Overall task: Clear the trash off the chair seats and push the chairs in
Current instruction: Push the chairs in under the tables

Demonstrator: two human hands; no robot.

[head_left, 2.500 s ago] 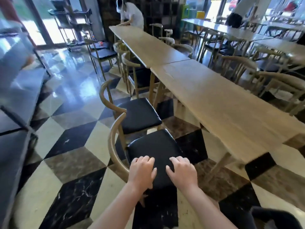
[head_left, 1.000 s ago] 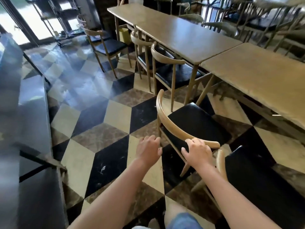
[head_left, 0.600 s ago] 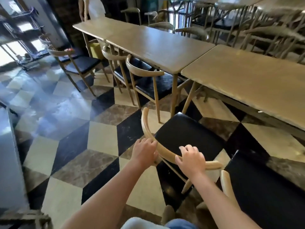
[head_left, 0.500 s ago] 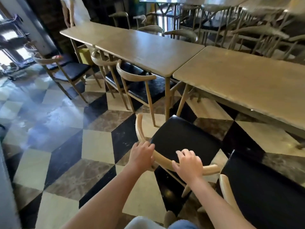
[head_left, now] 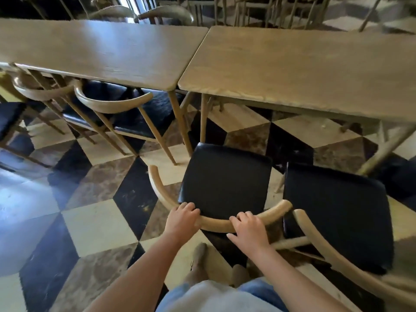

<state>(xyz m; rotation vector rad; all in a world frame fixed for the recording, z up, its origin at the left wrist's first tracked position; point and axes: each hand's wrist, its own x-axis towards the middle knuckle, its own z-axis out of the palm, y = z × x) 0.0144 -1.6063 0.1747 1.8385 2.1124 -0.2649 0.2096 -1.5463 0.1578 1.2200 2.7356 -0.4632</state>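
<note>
Both hands gripped the curved back rail (head_left: 216, 224) of the chair (head_left: 225, 181), the left hand (head_left: 181, 218) and right hand (head_left: 248, 228) each with fingers curled over the wood. The chair stood on the floor, short of the near edge of the tabletop (head_left: 304, 70), its seat bare. Pushing well likely meant equal pressure from both hands, straight toward that edge, steering between the table legs.
</note>
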